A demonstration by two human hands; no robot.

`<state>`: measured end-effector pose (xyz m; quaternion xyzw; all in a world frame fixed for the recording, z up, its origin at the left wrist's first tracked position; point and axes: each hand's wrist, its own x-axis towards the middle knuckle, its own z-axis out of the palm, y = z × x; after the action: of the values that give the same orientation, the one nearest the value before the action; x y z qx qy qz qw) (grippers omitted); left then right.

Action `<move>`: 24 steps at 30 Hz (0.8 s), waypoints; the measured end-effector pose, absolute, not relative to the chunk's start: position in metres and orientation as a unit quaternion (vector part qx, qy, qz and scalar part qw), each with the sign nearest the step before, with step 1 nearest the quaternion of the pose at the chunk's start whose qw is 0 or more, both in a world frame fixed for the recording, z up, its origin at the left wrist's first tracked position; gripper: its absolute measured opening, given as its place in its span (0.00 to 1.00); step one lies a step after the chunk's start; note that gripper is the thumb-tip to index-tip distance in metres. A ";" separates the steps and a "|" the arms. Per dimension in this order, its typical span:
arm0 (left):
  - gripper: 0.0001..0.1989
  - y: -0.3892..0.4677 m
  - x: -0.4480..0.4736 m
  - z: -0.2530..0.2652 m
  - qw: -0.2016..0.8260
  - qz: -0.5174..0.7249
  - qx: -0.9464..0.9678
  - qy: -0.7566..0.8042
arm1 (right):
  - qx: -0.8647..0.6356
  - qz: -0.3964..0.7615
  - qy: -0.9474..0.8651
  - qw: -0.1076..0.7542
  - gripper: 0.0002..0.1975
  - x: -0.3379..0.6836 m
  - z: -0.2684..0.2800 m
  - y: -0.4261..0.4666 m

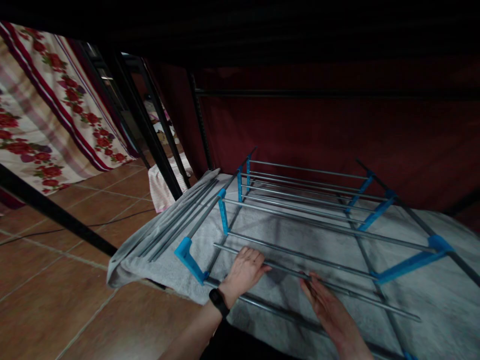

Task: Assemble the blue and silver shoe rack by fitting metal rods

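Note:
A loose thin grey metal tube (375, 301) lies slantwise across the front of a rack of grey tubes and blue plastic connectors. My left hand (244, 271), with a black band at the wrist, is closed over the tube left of its middle. Farther right, my right hand (328, 305) grips the same tube between thumb and fingers. A blue connector (192, 262) sits at the rack's near left corner, and another blue connector (416, 260) is on the right side. Both tube ends stick out free of any connector.
The rack rests on a grey blanket (285, 230). Several loose tubes (176, 227) lie on its left part. Black metal frame posts (140, 120) rise at left, with a dark beam overhead. A maroon cloth (318, 130) hangs behind; a floral curtain (56, 110) hangs over tiled floor (48, 280).

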<state>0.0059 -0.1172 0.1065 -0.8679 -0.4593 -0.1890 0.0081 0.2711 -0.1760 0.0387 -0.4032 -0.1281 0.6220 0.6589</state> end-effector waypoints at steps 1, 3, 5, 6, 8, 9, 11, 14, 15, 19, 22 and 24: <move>0.14 -0.116 0.005 0.108 0.015 -0.199 -0.864 -0.463 | -0.413 0.629 -0.123 0.646 0.11 0.268 0.039 -0.175; 0.13 -0.116 0.004 0.108 0.034 -0.231 -0.848 -0.476 | -0.434 0.632 -0.101 0.634 0.11 0.265 0.040 -0.171; 0.16 -0.119 0.002 0.105 0.054 -0.271 -0.822 -0.497 | -0.443 0.623 -0.078 0.639 0.12 0.266 0.041 -0.166; 0.18 -0.122 0.001 0.102 0.060 -0.290 -0.808 -0.510 | -0.443 0.619 -0.072 0.644 0.12 0.268 0.040 -0.164; 0.20 -0.125 -0.002 0.095 0.055 -0.324 -0.776 -0.538 | -0.439 0.611 -0.072 0.655 0.13 0.270 0.039 -0.161; 0.20 -0.126 -0.005 0.091 0.044 -0.342 -0.757 -0.555 | -0.437 0.605 -0.077 0.661 0.13 0.271 0.038 -0.159; 0.20 -0.124 -0.010 0.082 0.009 -0.386 -0.709 -0.589 | -0.433 0.593 -0.083 0.674 0.13 0.273 0.036 -0.157; 0.18 -0.110 -0.019 0.068 -0.058 -0.476 -0.611 -0.630 | -0.431 0.584 -0.069 0.684 0.13 0.273 0.035 -0.154; 0.18 -0.103 -0.022 0.064 -0.080 -0.506 -0.572 -0.641 | -0.432 0.581 -0.066 0.687 0.13 0.272 0.036 -0.153; 0.19 -0.074 -0.033 0.056 -0.138 -0.589 -0.435 -0.667 | -0.436 0.572 -0.082 0.690 0.09 0.268 0.041 -0.148; 0.20 -0.058 -0.037 0.064 -0.143 -0.618 -0.403 -0.660 | -0.438 0.576 -0.083 0.686 0.09 0.266 0.044 -0.145; 0.21 -0.051 -0.037 0.074 -0.140 -0.625 -0.406 -0.652 | -0.437 0.576 -0.083 0.685 0.10 0.266 0.045 -0.143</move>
<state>-0.0375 -0.0512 0.0739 -0.4059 -0.6519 -0.6251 -0.1397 0.2660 -0.1426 0.0454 -0.4375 -0.0832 0.5761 0.6854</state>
